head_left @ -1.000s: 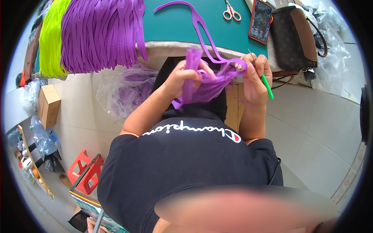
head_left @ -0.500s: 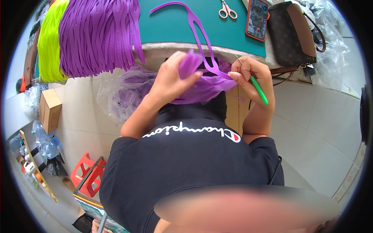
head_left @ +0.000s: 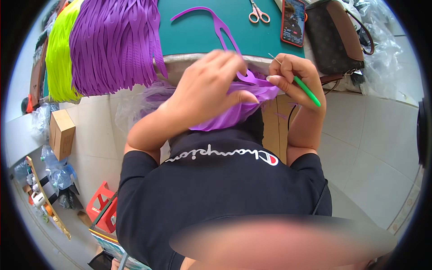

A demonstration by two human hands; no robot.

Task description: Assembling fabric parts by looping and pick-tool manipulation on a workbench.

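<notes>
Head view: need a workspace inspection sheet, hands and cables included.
Surface: green mat, loaded at its left.
Job's things: purple strap bundle and yellow-green strap bundle overhang the near edge; single forked purple strap runs off the mat, partly hidden by the left hand.
Clutter: pink-handled scissors, red-cased phone, brown handbag, toward the right.
Hands: right hand, fingers closed on green-handled needle tool; left blurred, grip unclear.
Cables: thin black line beside right forearm; cord or strap, unclear.
Surroundings: cardboard box, red plastic stool, clear plastic bags, tiled floor.

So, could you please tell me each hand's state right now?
Left hand: blurred; its grip cannot be told.
Right hand: closed, holding a green-handled tool and a purple strap.
</notes>
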